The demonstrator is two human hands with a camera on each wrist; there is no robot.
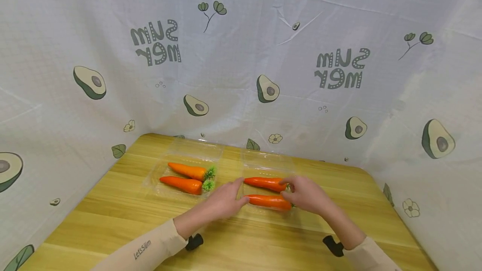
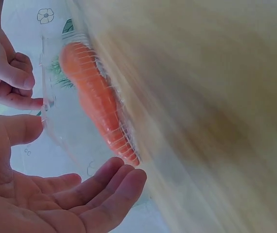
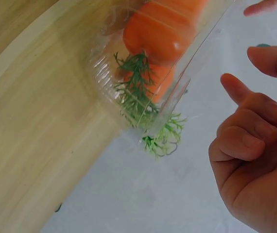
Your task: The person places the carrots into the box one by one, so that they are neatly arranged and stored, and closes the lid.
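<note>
Two orange carrots [image 1: 263, 183] lie one behind the other in a clear plastic box whose lid [image 1: 268, 161] is folded back. At the box's left end is my left hand [image 1: 224, 200], its fingers and thumb spread near the carrot tips; the left wrist view shows it palm up beside the box and a carrot [image 2: 97, 99], holding nothing. My right hand [image 1: 308, 194] is over the leafy end. In the right wrist view this hand [image 3: 260, 141] has thumb and forefinger apart, the other fingers bent, a gap from the box wall and green tops [image 3: 136, 82].
A second clear box, its lid [image 1: 193, 149] folded back, stands to the left with two carrots [image 1: 183, 184] whose green tops point right. The wooden table [image 1: 263, 246] ends at a printed cloth [image 1: 233, 53] behind and at both sides.
</note>
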